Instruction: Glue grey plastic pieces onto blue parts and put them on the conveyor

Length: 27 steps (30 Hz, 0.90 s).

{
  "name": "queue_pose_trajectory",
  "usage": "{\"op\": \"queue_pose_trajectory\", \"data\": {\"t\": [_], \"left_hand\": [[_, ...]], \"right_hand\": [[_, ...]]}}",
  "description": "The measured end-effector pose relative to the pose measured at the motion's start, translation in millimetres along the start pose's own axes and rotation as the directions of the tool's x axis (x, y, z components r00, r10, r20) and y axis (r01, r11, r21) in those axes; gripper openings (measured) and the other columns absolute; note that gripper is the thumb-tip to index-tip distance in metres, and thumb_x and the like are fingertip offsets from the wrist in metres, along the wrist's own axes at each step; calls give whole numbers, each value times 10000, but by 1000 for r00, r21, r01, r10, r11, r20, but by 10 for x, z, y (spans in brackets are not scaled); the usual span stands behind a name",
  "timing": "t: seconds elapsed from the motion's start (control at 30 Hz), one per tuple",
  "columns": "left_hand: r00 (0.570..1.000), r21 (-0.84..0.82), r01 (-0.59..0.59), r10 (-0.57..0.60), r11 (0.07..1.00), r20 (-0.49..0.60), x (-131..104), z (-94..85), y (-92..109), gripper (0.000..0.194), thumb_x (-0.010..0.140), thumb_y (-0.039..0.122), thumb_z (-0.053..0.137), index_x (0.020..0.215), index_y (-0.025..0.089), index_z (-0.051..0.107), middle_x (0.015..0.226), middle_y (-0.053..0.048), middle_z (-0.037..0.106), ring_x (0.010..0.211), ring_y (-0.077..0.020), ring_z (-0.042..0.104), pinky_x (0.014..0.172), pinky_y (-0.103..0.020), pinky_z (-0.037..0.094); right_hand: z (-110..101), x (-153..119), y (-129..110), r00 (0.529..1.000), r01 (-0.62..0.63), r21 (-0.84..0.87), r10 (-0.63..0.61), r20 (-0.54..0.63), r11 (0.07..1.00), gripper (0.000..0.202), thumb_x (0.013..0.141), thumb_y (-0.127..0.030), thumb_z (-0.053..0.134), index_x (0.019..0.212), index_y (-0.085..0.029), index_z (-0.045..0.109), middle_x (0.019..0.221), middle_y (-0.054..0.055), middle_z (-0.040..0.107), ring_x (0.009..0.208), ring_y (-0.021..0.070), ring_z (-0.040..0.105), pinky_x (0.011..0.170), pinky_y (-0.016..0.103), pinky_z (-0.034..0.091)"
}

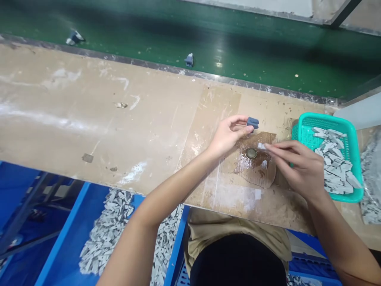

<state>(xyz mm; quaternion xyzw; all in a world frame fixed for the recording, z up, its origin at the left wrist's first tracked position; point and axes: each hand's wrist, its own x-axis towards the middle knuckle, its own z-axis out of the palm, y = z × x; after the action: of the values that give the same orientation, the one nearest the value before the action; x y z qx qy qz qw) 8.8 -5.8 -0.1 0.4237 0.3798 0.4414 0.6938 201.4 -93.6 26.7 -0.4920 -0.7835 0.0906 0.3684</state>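
Note:
My left hand (230, 134) pinches a dark blue-grey plastic piece (253, 122) between thumb and fingers, just above the bench. To its right, my right hand (294, 163) holds a small light grey piece (261, 146) at its fingertips. Under the hands lies a wet-looking brown cardboard patch (258, 174) with a small round dark disc (251, 153) on it. Beside my right hand stands a turquoise basket (358, 167) holding many light grey pieces (336, 159).
Two dark blue-grey pieces, one (189, 60) near the middle and one (74, 37) at left, lie on the green belt (125, 35) beyond the bench (149, 119). Blue bins (67, 234) with grey pieces sit below the bench. A plastic bag (372, 174) lies at far right.

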Motion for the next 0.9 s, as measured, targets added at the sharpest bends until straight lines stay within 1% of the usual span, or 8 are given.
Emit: {"op": "queue_pose_trajectory", "data": {"t": [0.07,0.1,0.17,0.3,0.43,0.6,0.77,0.9], "left_hand": [[1000,58,-1,-1,998,30,-24,42,-1,204,714,199,796,888,158,696,952,-58,753,905,-160,706,920,-338,541],[999,74,5,-9,997,53,-38,64,-7,208,701,188,795,880,159,693,946,-57,757,903,-164,710,920,-344,545],[994,76,21,-29,997,105,-67,101,-26,225,671,183,801,867,160,693,923,-54,763,876,-168,718,891,-341,561],[983,73,52,-64,996,169,-118,138,-50,233,645,189,811,855,166,712,888,-50,770,813,-168,732,785,-301,579],[982,96,63,-79,993,169,-158,154,-30,217,646,187,814,850,179,739,843,-46,773,773,-167,737,730,-284,580],[994,93,37,-47,995,103,-208,199,-27,212,622,190,830,821,174,757,838,-53,777,744,-167,738,743,-301,604],[1000,89,-12,12,996,3,-280,241,-66,208,649,190,827,849,173,775,843,-61,782,745,-164,737,757,-309,616],[1000,135,-17,20,991,-21,-315,250,-85,192,653,167,812,842,176,781,850,-58,781,758,-160,730,767,-312,614]], "right_hand": [[-23,4,-6,984,-63,23,66,-168,998,452,884,-81,693,1219,-382,720,1014,9,733,881,160,695,766,301,578],[-32,7,-8,971,-82,33,87,-222,996,478,879,-79,700,1226,-409,710,1019,0,734,888,159,694,776,305,576],[-45,13,-9,961,-90,45,99,-259,995,487,882,-82,698,1225,-427,705,1022,-6,735,890,159,694,780,311,577],[-48,30,-14,971,-75,66,88,-221,995,417,897,-96,682,1200,-378,730,1013,19,734,887,167,697,771,322,584],[-52,41,-30,982,-83,57,92,-164,995,367,912,-109,660,1183,-342,743,1011,39,731,890,173,699,758,323,591],[-49,28,-8,991,-112,96,118,-61,989,310,935,-156,636,1174,-316,751,983,55,716,861,184,689,700,325,586],[-20,31,11,993,-115,206,115,10,972,335,929,-111,631,1203,-271,741,941,56,678,807,157,666,671,295,563],[3,36,15,988,-149,280,131,85,948,313,945,-120,613,1204,-245,738,903,46,666,778,141,655,661,275,558]]}}
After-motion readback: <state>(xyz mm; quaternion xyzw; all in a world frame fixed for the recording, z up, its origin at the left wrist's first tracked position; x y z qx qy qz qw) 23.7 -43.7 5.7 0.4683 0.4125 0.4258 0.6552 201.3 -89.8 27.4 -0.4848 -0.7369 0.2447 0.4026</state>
